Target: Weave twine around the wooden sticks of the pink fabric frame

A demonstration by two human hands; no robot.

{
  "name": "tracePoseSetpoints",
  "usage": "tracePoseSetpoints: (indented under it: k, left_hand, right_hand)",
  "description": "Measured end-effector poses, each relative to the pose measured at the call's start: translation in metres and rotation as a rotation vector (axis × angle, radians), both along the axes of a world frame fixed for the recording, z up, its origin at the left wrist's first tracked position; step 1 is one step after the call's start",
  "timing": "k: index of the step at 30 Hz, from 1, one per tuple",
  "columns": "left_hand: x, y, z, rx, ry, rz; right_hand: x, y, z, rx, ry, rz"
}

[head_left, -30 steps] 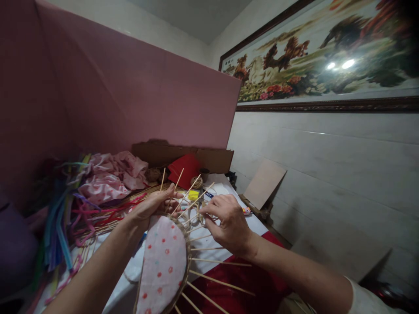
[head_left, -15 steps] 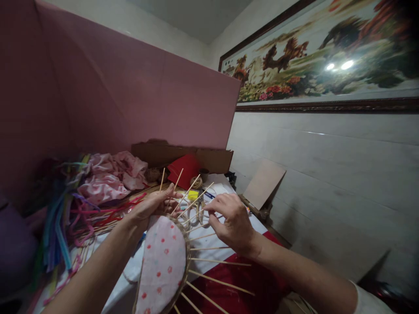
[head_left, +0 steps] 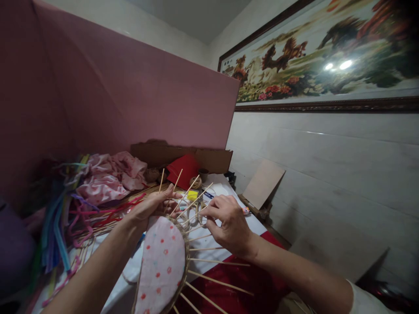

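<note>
A half-round panel (head_left: 162,261) covered in white cloth with red and pink spots is tilted in front of me. Twisted cord runs along its curved rim, and thin wooden sticks (head_left: 221,282) fan out from it. My left hand (head_left: 160,203) grips the panel's upper end, thumb up, its fingers behind the upper sticks. To the right, my right hand (head_left: 229,222) is closed in a pinch at the outer part of the sticks. Whether a stick or a thin strand lies between those fingertips, I cannot make out. Scissors (head_left: 198,211) lie behind the sticks.
Pink spotted cloth (head_left: 104,179) and colourful pipe cleaners (head_left: 55,231) are heaped at left. Behind the hands are a yellow block (head_left: 192,195), a twine roll (head_left: 196,182) and red material (head_left: 183,169). A cardboard strip (head_left: 212,159) stands along the back; a board (head_left: 263,183) leans at right.
My right hand has shifted very slightly left, its fingers still pinched by the sticks. My left hand and the panel have hardly moved.
</note>
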State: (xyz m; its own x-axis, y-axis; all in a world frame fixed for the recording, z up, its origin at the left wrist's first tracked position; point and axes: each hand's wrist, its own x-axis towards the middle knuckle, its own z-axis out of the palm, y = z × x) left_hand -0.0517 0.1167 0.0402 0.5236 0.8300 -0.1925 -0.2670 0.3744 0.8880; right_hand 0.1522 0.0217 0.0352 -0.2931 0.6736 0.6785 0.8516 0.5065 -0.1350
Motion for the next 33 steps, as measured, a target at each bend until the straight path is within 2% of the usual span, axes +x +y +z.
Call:
tracePoseSetpoints:
  k: [8,16,28,33]
  left_hand:
    - [-0.0001,0.0004,-0.0002,0.011,0.013,0.021]
    - [0.0023,-0.0026,0.0041,0.014,0.061,0.037]
    - [0.0011,-0.0007,0.0019,0.011,0.066,0.030]
    - [-0.0011,0.0005,0.0004,0.056,0.050,-0.016]
  right_hand:
    - [0.0008,-0.0005,-0.0010,0.029,0.025,0.014]
    - [-0.0038,0.0021,-0.0022,-0.004,-0.025,-0.105]
    - [-0.0049,0.0030,-0.0031,-0.006,-0.026,-0.093]
    - [-0.0053,0.0018,-0.0018,-0.011,-0.034,-0.092]
